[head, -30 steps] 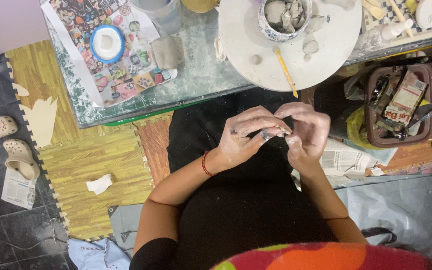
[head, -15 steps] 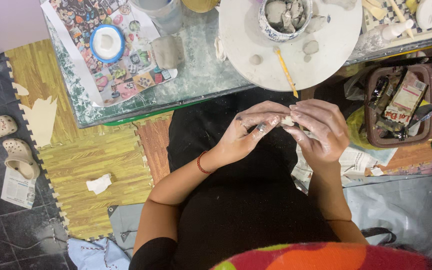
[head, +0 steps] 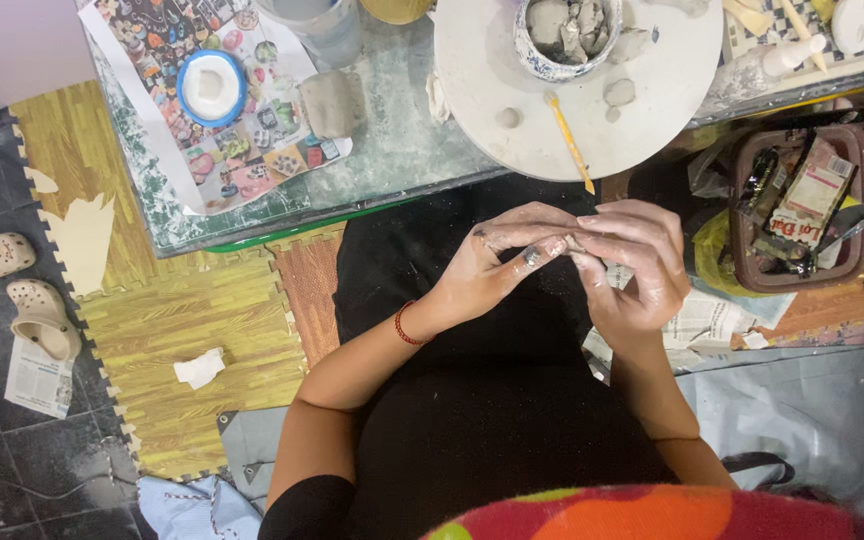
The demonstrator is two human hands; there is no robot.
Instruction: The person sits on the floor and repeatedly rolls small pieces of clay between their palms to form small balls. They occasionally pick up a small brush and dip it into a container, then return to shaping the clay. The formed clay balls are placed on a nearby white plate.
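Clay [head: 570,243], a small grey bit of it, sits pinched between both hands at centre frame, just below the table edge and over the black lap; most of it is hidden by the fingers. Biggest thing up top is the glass-topped table [head: 402,150], and on it the round white turntable [head: 577,95], upper centre. A patterned bowl [head: 564,35] full of clay lumps stands on that wheel, and a yellow wooden tool [head: 570,142] lies across its near rim. Right of frame, a brown basket [head: 847,262] of packets. The left hand [head: 497,265], smeared grey, curls its fingertips onto the piece, with a red bracelet [head: 404,325] at the wrist. The right hand [head: 632,265] closes over it from the other side, fingers bent together. Upper left, a blue-rimmed tub [head: 211,87].
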